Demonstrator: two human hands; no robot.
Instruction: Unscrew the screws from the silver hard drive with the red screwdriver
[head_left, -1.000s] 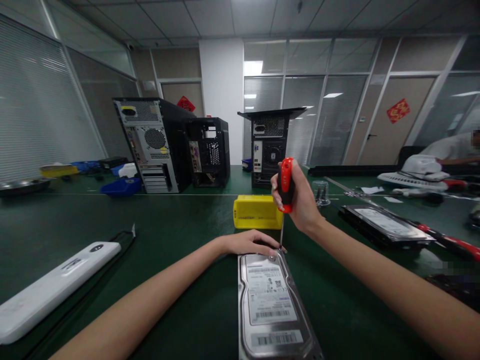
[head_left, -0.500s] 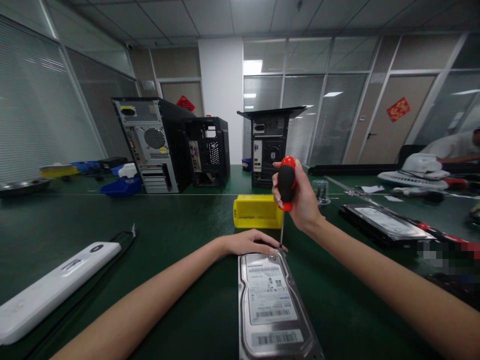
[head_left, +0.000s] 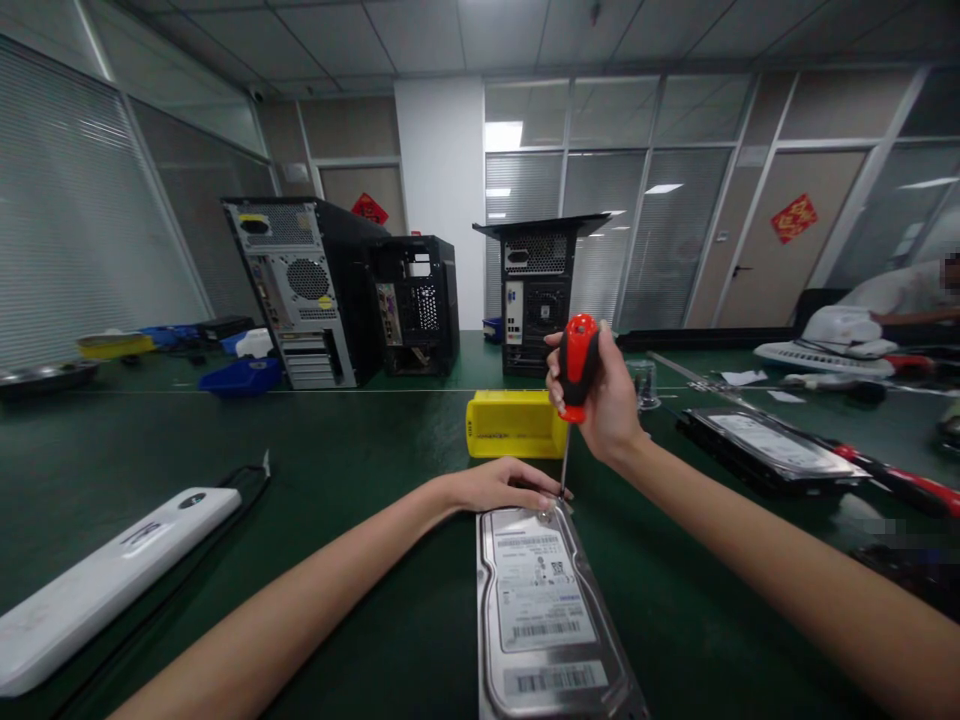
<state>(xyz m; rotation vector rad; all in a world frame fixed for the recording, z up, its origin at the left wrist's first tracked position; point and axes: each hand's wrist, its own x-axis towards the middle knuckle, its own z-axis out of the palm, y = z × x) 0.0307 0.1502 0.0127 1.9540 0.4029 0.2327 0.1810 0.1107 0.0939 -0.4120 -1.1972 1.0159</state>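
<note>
A silver hard drive lies label up on the green table in front of me, its near end cut off by the lower frame edge. My left hand grips its far end, thumb on the top face and fingers along the far edge. In my right hand a red and black screwdriver stands nearly upright, fingers wrapped round the handle. Its thin shaft runs down to the drive's far right corner, close to my left fingertips. The tip and whatever it touches are too small to make out.
Just beyond my hands is a yellow bin. Computer cases stand farther back. A white power strip with a black cable lies left. Another hard drive and a red-black tool lie right. A person leans in far right.
The screwdriver handle has turned in my right hand, so a red stripe now faces me where black was. My left hand and the hard drive stay in place.
</note>
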